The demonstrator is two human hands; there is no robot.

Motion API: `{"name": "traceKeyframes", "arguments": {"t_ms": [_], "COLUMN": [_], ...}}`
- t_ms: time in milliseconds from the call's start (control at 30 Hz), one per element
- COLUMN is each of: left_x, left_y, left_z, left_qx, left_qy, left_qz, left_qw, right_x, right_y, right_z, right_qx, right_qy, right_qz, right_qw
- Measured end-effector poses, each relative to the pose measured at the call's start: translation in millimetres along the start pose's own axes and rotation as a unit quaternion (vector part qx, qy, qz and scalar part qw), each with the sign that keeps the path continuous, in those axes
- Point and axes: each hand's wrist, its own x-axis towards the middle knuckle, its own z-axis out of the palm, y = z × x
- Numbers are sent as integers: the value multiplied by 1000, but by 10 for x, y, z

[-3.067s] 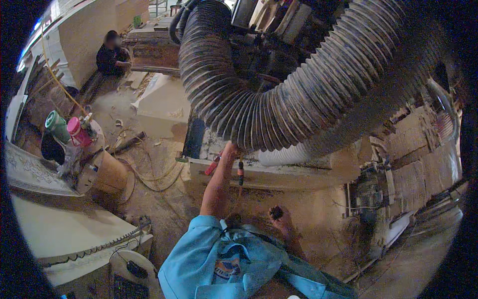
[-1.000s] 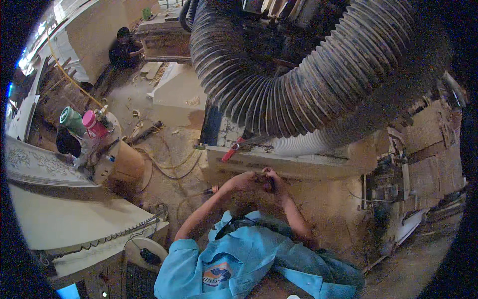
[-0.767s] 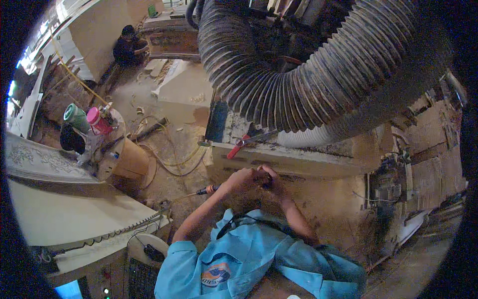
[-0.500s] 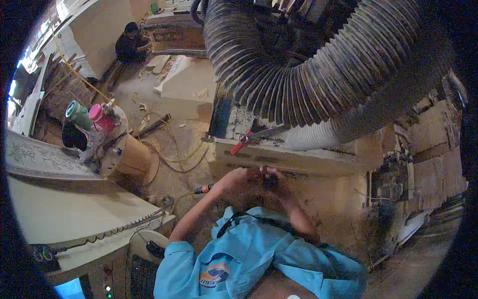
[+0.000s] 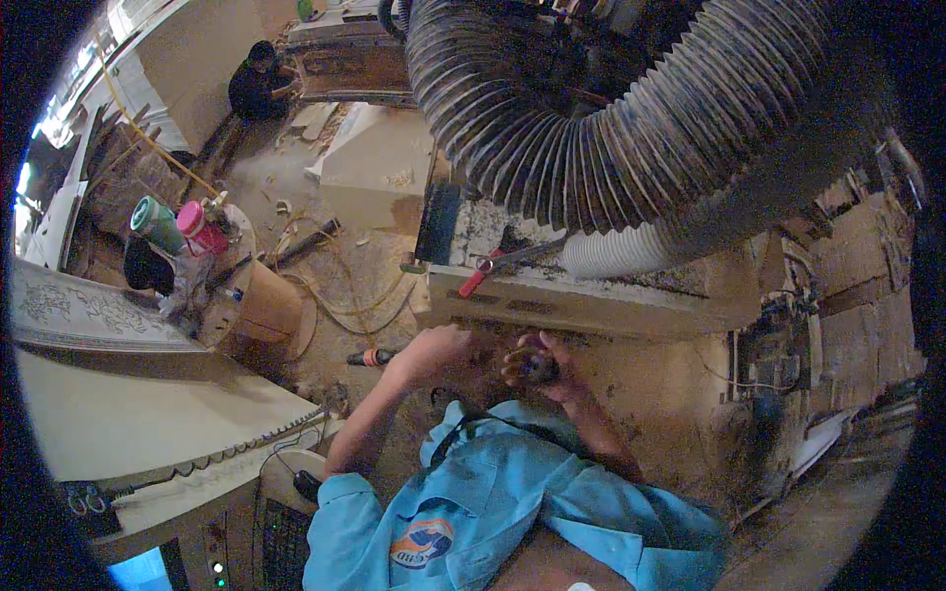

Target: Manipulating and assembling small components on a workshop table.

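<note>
My right hand [image 5: 564, 376] is closed around a small dark rounded part [image 5: 538, 368] with a brownish face, held in front of my body. Its exact kind is too blurred to name. Close beside it on the left, my left hand [image 5: 455, 351] reaches toward the part, its fingers smeared and in shadow. A narrow gap shows between the two hands. Near my left forearm lies an orange and black cylindrical fitting [image 5: 371, 358]. Just beyond the hands, a red-handled tool [image 5: 476, 279] with a long grey metal end rests on the edge of a dusty machine housing [image 5: 581, 298].
A big ribbed grey duct [image 5: 591, 167] arches over the housing, joining a paler hose [image 5: 616, 253]. At left stand a drum-like stand [image 5: 268, 310] with pink [image 5: 202, 231] and green containers [image 5: 158, 225], and a control console [image 5: 187, 522]. Farther off, another person [image 5: 258, 87] crouches.
My hands have drawn apart, the left moving a little left. The dark part now shows a brownish face in my right hand. The orange and black fitting appears farther left.
</note>
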Motion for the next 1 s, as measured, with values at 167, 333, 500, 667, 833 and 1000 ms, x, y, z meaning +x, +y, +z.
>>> {"name": "traceKeyframes", "arguments": {"t_ms": [167, 333, 500, 667, 833, 1000], "left_x": [-33, -41, -30, 12, 40, 89], "left_y": [112, 187, 138, 96, 123, 87], "left_z": [-135, -207, -167, -111, -119, -72], "left_qx": [84, 105, 82, 69, 66, 28], "left_qy": [-16, -31, -27, -19, -39, -45], "left_qz": [-27, -24, 0, -9, -29, 11], "left_qw": [996, 994, 996, 997, 997, 999], "right_x": [-1, 28, 59, 149, 129, 55], "right_y": [93, 129, 136, 170, 235, 226], "right_z": [152, 101, -38, -171, -29, 156], "right_qx": [31, 61, 58, 54, 41, -74], "right_qy": [-26, 18, 23, 19, 35, 10], "right_qz": [5, 16, -9, -33, -61, -98], "right_qw": [999, 998, 998, 998, 997, 992]}}
